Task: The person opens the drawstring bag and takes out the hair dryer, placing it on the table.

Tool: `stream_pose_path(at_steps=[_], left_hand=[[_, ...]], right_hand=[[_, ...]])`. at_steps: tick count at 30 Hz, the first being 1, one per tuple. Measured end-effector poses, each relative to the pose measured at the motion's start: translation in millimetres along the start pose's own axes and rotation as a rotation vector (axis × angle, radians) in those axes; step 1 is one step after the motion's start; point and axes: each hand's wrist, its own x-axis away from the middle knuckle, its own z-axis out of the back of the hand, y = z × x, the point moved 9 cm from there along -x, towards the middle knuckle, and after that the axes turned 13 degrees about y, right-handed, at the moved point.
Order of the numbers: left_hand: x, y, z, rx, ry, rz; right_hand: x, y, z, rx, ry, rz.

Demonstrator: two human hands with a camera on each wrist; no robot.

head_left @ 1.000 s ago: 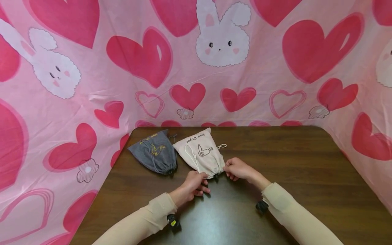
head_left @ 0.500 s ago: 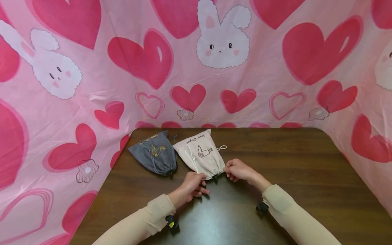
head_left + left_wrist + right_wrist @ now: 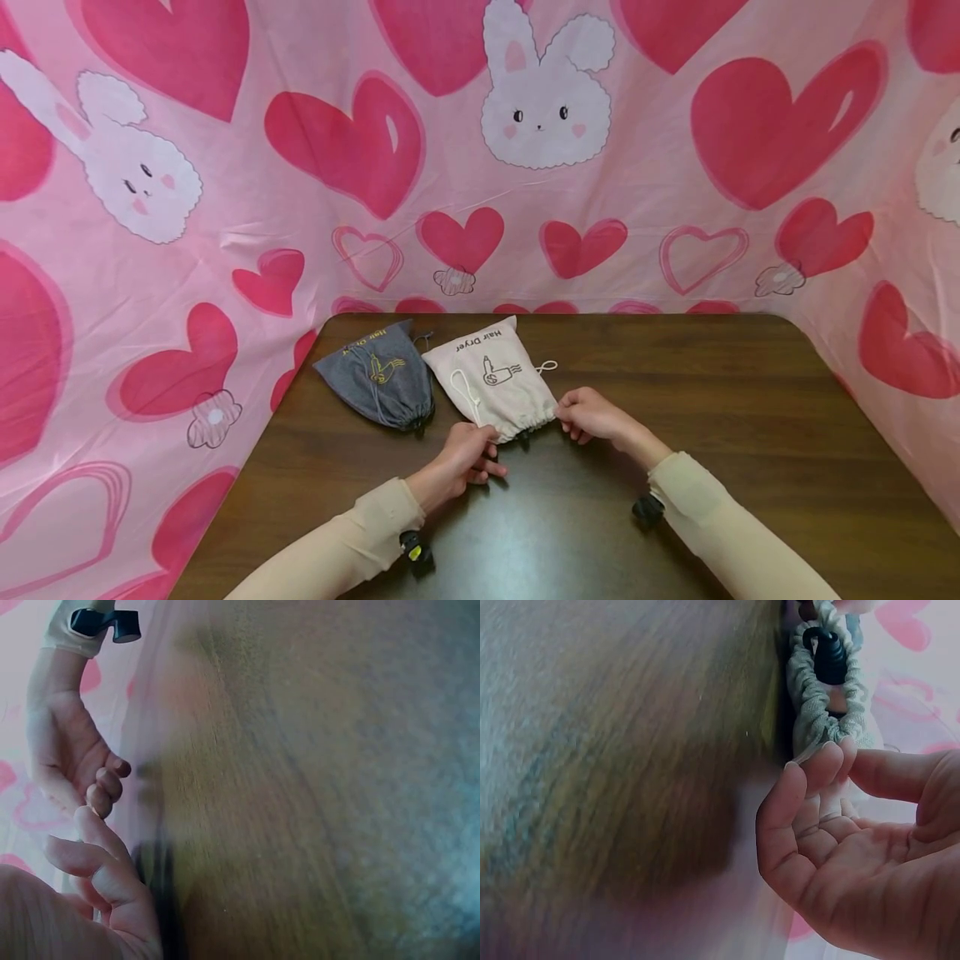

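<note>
A cream drawstring bag [image 3: 491, 379] printed "Hair Dryer" lies on the table, its gathered mouth toward me. My left hand [image 3: 459, 458] pinches the left edge of that mouth. The right hand [image 3: 592, 414] pinches the right edge between thumb and fingertips. In the right wrist view the mouth [image 3: 810, 697] gapes, showing a black ribbed cord end [image 3: 830, 660] inside it. White cord loops [image 3: 463, 387] hang from both sides of the bag. The left wrist view shows both hands but hides most of the bag.
A dark grey drawstring bag [image 3: 382, 375] with yellow print lies just left of the cream one. Both rest on a brown wooden table [image 3: 712, 400]. Pink heart-patterned cloth [image 3: 645, 167] encloses the back and sides.
The hands have moved slightly apart, the right one rightward and the left one leftward. The cream bag's mouth is stretched wider than before. The grey bag has stayed in place.
</note>
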Motion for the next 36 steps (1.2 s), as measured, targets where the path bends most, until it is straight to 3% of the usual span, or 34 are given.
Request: stream_pose_path(at_steps=[25, 36], left_hand=[[5.8, -2.8, -3.5, 0.002, -0.037, 0.044], [7.9, -1.7, -14.0, 0.02, -0.046, -0.019]], right_hand=[[0.6, -0.1, -3.6, 0.026, 0.01, -0.01], [-0.9, -3.0, -10.3, -0.004, 0.03, 0.027]])
